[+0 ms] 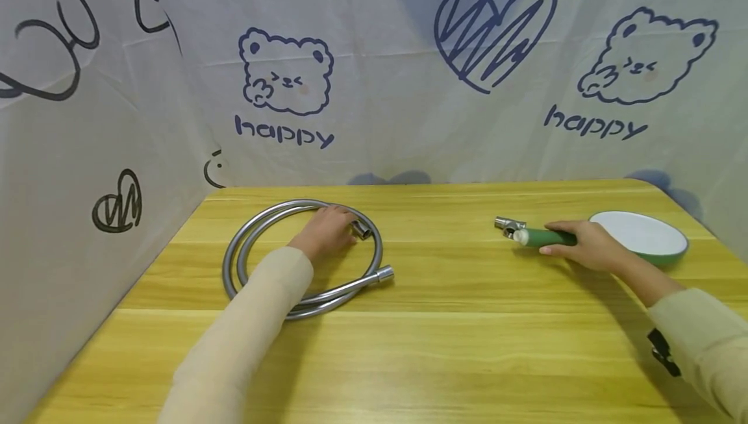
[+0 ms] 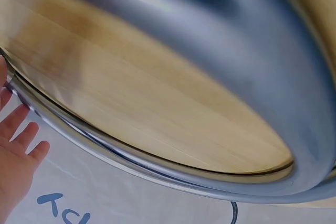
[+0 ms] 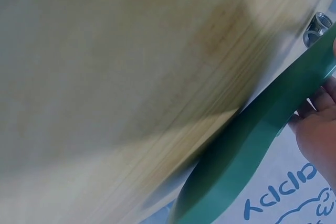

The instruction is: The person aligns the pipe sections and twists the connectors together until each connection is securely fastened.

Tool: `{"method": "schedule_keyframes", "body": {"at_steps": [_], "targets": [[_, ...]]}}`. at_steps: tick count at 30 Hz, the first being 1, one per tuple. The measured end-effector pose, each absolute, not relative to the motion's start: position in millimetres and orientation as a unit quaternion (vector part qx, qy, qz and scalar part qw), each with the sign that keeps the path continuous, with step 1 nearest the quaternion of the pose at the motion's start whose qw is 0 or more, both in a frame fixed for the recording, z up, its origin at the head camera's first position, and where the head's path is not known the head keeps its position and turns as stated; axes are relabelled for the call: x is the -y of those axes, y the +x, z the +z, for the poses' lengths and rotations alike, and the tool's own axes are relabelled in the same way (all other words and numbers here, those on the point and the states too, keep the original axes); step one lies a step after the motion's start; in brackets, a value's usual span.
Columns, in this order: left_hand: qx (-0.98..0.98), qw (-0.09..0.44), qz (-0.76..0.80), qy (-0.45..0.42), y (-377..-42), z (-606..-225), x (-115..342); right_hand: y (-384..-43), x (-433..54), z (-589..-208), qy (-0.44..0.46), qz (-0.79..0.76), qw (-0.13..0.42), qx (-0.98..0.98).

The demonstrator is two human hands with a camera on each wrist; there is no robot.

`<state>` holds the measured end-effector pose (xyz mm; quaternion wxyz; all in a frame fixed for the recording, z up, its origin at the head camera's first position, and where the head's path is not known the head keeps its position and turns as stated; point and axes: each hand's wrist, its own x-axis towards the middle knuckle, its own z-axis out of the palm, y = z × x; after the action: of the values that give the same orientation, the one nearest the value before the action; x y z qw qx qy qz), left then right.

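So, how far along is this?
Little looks done: the hose and shower head are apart. In hand: the left hand pinches one hose end; the right hand grips the green handle. Joining them probably remains, perhaps using the metal fitting near the handle.

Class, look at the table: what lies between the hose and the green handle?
In the head view, a metal fitting lies just beside the handle's tip; the stretch from there to the hose is bare tabletop.

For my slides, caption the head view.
Left fingers on a coiled hose, right fingers gripping a green shower head.
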<state>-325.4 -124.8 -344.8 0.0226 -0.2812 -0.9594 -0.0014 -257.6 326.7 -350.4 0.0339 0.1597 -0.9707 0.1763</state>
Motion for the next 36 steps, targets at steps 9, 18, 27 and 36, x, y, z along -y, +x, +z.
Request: {"method": "schedule_keyframes", "body": {"at_steps": [9, 18, 27, 36], "targets": [[0.951, 0.022, -0.01, -0.308, -331.9, -344.4, 128.4, -257.1, -324.9, -349.2, 0.169, 0.178, 0.028, 0.969], [0.941, 0.046, -0.035, -0.334, -334.3, -343.2, 127.4, -258.3, -325.8, -350.5, 0.169, 0.175, 0.021, 0.97], [0.943, 0.049, 0.001, -0.331, -336.6, -342.9, 122.2, -258.5, -328.7, -352.2, 0.177, 0.177, 0.023, 0.968], [0.951, 0.006, 0.008, -0.31, -338.5, -334.8, 120.3, -255.8, -320.0, -349.8, 0.186, 0.185, 0.022, 0.965]]}}
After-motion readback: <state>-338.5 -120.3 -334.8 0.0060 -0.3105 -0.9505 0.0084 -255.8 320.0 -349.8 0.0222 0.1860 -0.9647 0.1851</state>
